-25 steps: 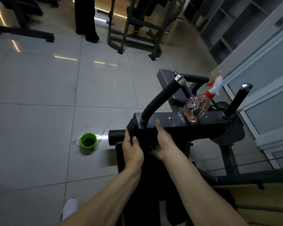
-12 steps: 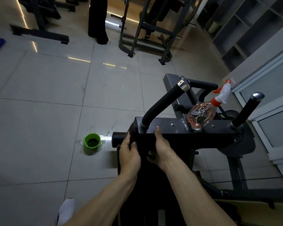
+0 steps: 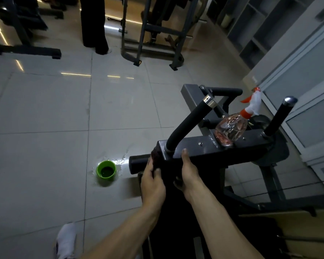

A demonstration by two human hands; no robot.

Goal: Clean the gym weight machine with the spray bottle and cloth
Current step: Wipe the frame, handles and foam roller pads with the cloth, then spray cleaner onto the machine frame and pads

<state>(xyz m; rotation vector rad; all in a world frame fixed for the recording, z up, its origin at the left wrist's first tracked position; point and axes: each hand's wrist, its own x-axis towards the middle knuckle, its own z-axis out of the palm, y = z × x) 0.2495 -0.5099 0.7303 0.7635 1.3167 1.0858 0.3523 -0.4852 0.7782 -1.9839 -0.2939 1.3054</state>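
The left hand [image 3: 152, 181] holds a dark reddish cloth [image 3: 154, 157] against the end of the black metal machine beam [image 3: 204, 153]. The right hand [image 3: 187, 172] grips this beam. A clear plastic spray bottle [image 3: 230, 130] rests on top of it. A small green cup [image 3: 106, 170] sits on the wet tiled floor [image 3: 45, 146].

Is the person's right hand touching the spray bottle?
Apart. Head view: the right hand grips the bar, and bare metal lies between it and the spray bottle.

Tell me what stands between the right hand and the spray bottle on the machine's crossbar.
Nothing visible. The right hand grips the crossbar, and only bare bar top lies between it and the spray bottle. The curved padded handle rises on the hand's other side, out of that path.
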